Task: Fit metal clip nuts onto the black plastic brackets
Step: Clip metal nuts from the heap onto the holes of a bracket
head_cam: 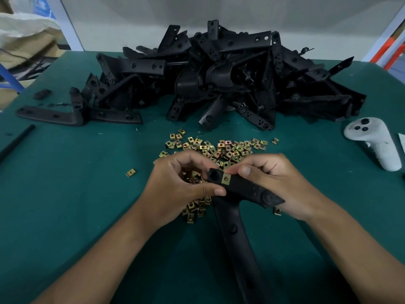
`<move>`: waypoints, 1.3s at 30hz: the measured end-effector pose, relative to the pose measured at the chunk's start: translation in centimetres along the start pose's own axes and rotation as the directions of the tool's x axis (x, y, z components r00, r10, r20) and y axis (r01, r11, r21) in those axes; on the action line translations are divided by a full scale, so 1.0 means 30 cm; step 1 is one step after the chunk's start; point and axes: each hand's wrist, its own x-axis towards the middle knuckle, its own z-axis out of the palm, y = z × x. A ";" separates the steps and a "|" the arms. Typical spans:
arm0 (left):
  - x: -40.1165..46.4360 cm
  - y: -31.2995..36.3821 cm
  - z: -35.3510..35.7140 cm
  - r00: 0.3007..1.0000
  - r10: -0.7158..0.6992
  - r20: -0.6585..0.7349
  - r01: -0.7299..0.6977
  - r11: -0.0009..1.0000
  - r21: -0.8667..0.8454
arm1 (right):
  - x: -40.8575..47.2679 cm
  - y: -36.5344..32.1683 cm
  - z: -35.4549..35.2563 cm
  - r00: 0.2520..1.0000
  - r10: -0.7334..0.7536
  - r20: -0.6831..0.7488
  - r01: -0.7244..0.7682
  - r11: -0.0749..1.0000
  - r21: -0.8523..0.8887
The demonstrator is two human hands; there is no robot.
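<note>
— What is the table [65,194] like?
— It is big and has a dark green top.
— What is behind it?
— A plain pale grey wall [131,16]. At the far left sits a whitish sack [24,29] on brown boxes, and a blue metal frame [11,80] stands there too.

Both forearms bare, reaching in from the bottom corners and converging toward the middle. Left hand [175,183] palm turned inward, fingers curled over the top, thumb stretched rightward with its tip pressing the near edge of the black bracket [247,189]. Right hand [282,185] cupped around the same bracket from the right, fingers curled beneath, thumb laid across the top beside the clip nut [225,179], forefinger tip touching the clip nut's far edge. Wrists held above the counter [76,194].
</note>
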 end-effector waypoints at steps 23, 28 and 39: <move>0.003 -0.002 -0.004 0.992 0.107 -0.061 -0.103 0.992 0.067 | 0.023 0.013 -0.029 0.987 0.118 -0.106 -0.081 0.948 0.307; 0.006 -0.007 -0.019 0.988 0.146 -0.050 -0.138 0.980 0.142 | 0.026 0.017 -0.029 0.985 0.107 -0.134 -0.059 0.946 0.318; -0.009 -0.052 0.011 0.999 0.043 0.013 -0.044 0.973 0.227 | 0.025 0.015 -0.039 0.978 0.104 -0.180 -0.058 0.968 0.242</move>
